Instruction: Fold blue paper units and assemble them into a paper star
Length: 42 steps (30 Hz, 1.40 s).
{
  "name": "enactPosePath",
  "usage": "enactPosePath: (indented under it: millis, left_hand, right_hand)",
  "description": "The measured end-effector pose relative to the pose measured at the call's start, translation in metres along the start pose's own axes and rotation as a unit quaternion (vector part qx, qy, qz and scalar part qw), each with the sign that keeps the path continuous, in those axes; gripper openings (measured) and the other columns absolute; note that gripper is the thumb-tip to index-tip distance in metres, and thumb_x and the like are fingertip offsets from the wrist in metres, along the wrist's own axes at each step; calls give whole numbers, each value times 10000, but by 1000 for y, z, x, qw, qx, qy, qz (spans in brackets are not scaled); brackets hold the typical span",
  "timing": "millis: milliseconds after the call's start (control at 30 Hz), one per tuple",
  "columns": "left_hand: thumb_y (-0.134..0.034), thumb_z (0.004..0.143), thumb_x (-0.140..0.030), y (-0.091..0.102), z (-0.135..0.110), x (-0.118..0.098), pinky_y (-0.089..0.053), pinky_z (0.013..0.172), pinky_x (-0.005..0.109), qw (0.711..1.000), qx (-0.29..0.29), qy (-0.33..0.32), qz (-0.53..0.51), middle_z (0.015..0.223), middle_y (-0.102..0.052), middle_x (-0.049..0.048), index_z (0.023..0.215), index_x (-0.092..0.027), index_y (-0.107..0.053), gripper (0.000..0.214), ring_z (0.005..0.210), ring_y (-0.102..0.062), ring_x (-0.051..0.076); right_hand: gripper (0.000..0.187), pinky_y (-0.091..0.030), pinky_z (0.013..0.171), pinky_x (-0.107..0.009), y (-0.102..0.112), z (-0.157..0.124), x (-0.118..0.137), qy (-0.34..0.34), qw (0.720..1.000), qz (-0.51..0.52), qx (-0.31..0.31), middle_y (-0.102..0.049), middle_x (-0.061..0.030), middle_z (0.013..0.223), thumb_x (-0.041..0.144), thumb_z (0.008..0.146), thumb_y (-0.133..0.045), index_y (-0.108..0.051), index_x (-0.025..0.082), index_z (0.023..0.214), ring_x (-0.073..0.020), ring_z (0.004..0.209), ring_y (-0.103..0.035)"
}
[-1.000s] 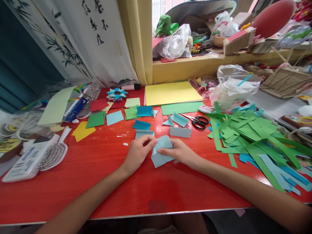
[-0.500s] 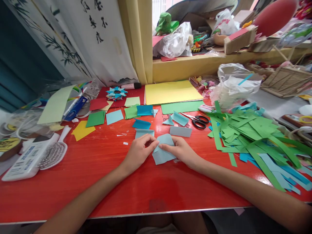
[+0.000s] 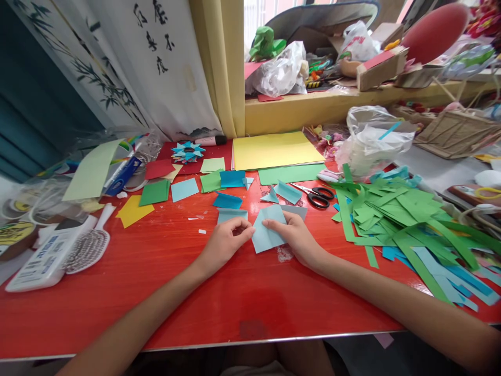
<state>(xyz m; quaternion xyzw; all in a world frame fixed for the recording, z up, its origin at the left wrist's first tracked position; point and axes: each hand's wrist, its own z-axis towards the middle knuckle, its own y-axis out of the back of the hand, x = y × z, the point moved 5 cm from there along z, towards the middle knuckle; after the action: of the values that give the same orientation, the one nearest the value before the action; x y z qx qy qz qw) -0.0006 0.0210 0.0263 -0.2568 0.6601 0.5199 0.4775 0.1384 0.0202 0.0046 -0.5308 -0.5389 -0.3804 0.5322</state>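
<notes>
A light blue paper square [image 3: 267, 231], partly folded, lies on the red table [image 3: 164, 282] between my hands. My left hand [image 3: 224, 241] has its fingers curled and pinches the paper's left edge. My right hand [image 3: 294, 233] holds the paper's right side, with the thumb on top and the fingers behind. Several folded blue paper pieces [image 3: 230, 201] lie just beyond my hands. Black-handled scissors [image 3: 318, 194] lie to the right of them.
A heap of green and blue paper strips [image 3: 403, 219] covers the right side. Yellow and green sheets [image 3: 276, 149] lie at the back. Coloured squares [image 3: 154, 191], a blue paper star [image 3: 188, 151], a hairbrush [image 3: 88, 245] and a white remote [image 3: 43, 261] are on the left.
Both hands carried the light blue paper a little farther from me and to the right. The paper went from a rounded bend to a flatter, sharper fold.
</notes>
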Motion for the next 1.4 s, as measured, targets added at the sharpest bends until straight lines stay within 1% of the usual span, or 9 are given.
enactPosePath:
  millis: [100,200,300,400,667,833,1033,1233,1400]
  left_hand:
    - [-446,791,-333,3,-2,-1,-333,574,203,1000,-20,1,2,635,-455,-30,658,-163,-490,220,613,-418,102]
    - [-435,799,-308,9,-3,0,-326,560,198,998,-69,1,2,612,-438,-35,624,-166,-459,227,588,-406,96]
    - [-455,792,-323,10,-1,1,-355,598,200,996,-89,-5,-21,719,-512,-20,729,-177,-510,168,654,-457,107]
    - [-479,779,-344,6,2,3,-369,589,203,998,-53,5,-40,718,-526,-14,757,-173,-537,181,641,-473,109]
    - [-511,759,-329,-2,3,9,-395,553,206,993,-17,33,-115,641,-502,-30,758,-165,-528,165,574,-474,96]
    - [-515,763,-299,-4,2,9,-408,540,202,984,6,47,-171,587,-503,-36,695,-159,-496,157,545,-479,88]
    - [-517,760,-298,-4,3,12,-428,531,206,978,12,79,-194,573,-527,-32,703,-153,-510,156,535,-521,93]
    - [-515,754,-288,-3,2,9,-440,523,226,970,37,94,-220,549,-534,-18,668,-142,-514,169,507,-527,99]
    - [-521,746,-307,0,3,12,-436,494,228,967,34,108,-229,538,-528,-15,685,-139,-528,178,477,-514,96]
  right_hand:
    - [251,-389,478,-218,3,2,-2,-6,1000,17,-3,-554,-3,652,386,668,-600,-532,148,707,-110,534,-510]
    - [256,-399,489,-224,6,5,-2,-10,1000,4,-4,-580,-15,683,393,674,-596,-542,150,736,-124,562,-532]
    - [246,-394,499,-215,4,6,-1,-14,998,-49,39,-581,-17,697,370,671,-610,-563,144,756,-124,588,-534]
    - [233,-388,507,-212,0,5,-1,-17,991,-99,85,-576,-17,696,353,682,-606,-570,135,755,-124,601,-528]
    - [215,-390,515,-212,-4,4,0,40,983,-144,103,-567,-14,714,356,743,-541,-551,148,798,-125,616,-515]
    - [236,-412,601,-225,0,4,10,98,982,-149,61,-598,-27,833,345,798,-467,-582,165,897,-143,725,-535]
    - [265,-420,659,-237,1,3,12,128,975,-173,60,-632,-22,948,306,809,-460,-628,206,986,-159,813,-554]
    - [280,-422,621,-245,0,-1,14,185,945,-263,55,-640,-21,882,235,827,-425,-630,247,1018,-152,740,-562]
    - [274,-429,631,-242,-4,-4,21,230,931,-276,73,-626,-21,881,219,832,-421,-651,277,971,-148,755,-572]
